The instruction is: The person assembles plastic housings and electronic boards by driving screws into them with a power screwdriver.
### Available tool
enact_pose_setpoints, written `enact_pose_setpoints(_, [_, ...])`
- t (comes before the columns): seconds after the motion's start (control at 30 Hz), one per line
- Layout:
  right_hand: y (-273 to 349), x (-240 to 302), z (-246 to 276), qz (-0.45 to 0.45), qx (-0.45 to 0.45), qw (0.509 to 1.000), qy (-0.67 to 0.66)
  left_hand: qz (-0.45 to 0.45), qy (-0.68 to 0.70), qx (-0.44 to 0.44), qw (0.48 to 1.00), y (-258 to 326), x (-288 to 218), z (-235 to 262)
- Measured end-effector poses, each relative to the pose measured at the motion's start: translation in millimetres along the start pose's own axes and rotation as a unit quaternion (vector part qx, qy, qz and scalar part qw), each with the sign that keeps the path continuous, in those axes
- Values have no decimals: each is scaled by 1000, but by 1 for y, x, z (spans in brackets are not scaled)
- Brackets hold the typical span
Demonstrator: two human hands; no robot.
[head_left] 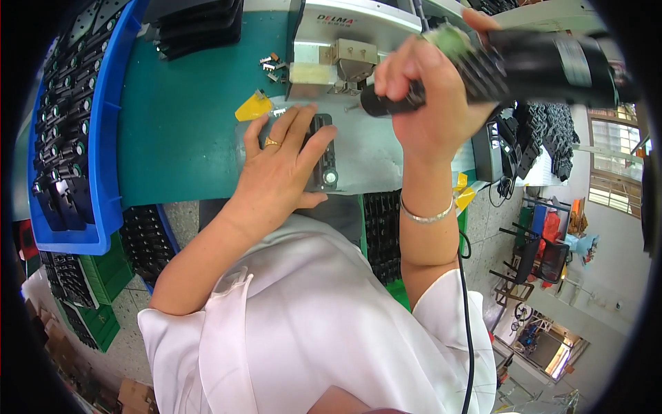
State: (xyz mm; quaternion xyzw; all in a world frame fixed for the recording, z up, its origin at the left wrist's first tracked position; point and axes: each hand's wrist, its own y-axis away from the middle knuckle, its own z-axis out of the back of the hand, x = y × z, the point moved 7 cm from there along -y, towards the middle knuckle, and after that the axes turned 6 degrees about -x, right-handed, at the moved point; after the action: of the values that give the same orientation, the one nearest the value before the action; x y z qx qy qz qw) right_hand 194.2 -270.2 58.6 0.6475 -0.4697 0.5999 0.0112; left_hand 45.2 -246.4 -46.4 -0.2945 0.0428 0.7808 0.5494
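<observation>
My right hand (434,90) is wrapped round a black electric screwdriver (558,69), raised above the right of the table and smeared by motion. Its thin bit (352,107) points left; I cannot make out whether a screw sits on the tip. With fingers spread, my left hand (279,159) steadies a long black plastic housing (320,162) on the table, the index finger across it and the thumb at its near end. A small round silvery piece (331,177) shows at the housing's near end. My left palm and fingers hide part of whatever lies under them.
Beyond the housing stands a white machine (331,34) with metal blocks. Small switch-like parts (273,67) and a yellow piece (254,107) lie on the green mat (179,152). A blue tray (107,172) of black assemblies stands left; black parts (545,131) pile up right.
</observation>
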Motion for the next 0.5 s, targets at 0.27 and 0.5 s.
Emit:
enact_pose_setpoints(0.27, [62, 3, 25, -64, -42, 993, -89, -94, 27, -131, 987, 32, -6, 2])
enact_pose_setpoints(0.5, [75, -9, 20, -95, -40, 992, -73, -120, -48, -174, 976, 38, -6, -1])
